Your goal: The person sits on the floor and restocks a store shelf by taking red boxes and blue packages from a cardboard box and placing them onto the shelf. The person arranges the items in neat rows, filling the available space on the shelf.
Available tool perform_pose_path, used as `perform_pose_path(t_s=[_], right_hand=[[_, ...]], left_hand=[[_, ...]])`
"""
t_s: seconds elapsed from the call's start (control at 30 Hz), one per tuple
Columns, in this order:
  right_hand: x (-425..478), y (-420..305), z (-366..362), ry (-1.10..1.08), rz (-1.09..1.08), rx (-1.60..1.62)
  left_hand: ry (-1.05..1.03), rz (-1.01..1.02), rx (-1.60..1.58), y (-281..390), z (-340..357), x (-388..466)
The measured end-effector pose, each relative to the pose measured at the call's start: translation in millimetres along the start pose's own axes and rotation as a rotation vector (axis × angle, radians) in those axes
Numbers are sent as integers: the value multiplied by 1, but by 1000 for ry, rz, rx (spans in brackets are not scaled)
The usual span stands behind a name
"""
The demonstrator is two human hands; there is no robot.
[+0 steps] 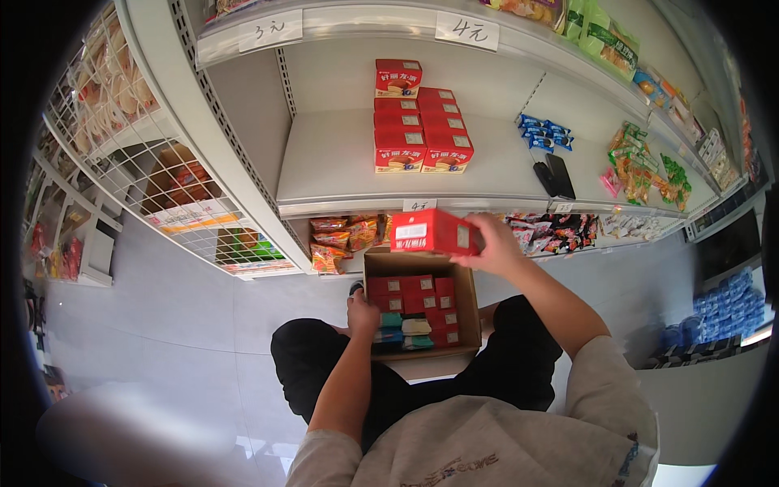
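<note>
My right hand (492, 243) grips one end of a red snack-pie box (433, 232), lifted over the far rim of an open cardboard carton (473, 316) between my knees. My left hand (363, 315) holds the carton by its left wall. Several more red boxes (405, 292) lie packed inside, along with teal, blue and cream packs (417, 327) towards the near left. Ahead, matching red boxes (398, 149) stand in two columns on the white shelf (331, 164), with one box (398, 79) stacked on top at the back.
Blue snack packets (544, 133), two black objects (555, 176) and green-orange snack bags (633, 161) lie further right on the shelf. The upper shelf edge (371, 21) juts out above. Bagged snacks (344, 240) fill the bottom shelf. A wire grid panel (176, 201) borders the left side.
</note>
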State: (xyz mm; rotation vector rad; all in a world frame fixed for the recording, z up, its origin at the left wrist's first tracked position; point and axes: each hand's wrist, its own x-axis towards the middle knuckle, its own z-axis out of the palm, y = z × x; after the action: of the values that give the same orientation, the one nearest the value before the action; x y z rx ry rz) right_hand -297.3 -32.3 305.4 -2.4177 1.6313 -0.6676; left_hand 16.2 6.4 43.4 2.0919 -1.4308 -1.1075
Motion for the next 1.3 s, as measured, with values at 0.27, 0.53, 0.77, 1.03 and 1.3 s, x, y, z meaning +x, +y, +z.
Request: perform_pose_path(t_s=[0.27, 0.53, 0.77, 1.03, 1.3], right_hand=[[142, 58, -133, 176, 198, 69], [246, 146, -129, -25, 294, -423], [312, 156, -108, -49, 246, -569], [325, 155, -84, 14, 316, -596], [305, 138, -79, 255, 195, -734]], left_hand=[[34, 16, -5, -2, 3, 5], [27, 32, -26, -2, 3, 2], [55, 34, -55, -11, 10, 9], [46, 40, -69, -3, 10, 10], [61, 77, -67, -5, 13, 10]])
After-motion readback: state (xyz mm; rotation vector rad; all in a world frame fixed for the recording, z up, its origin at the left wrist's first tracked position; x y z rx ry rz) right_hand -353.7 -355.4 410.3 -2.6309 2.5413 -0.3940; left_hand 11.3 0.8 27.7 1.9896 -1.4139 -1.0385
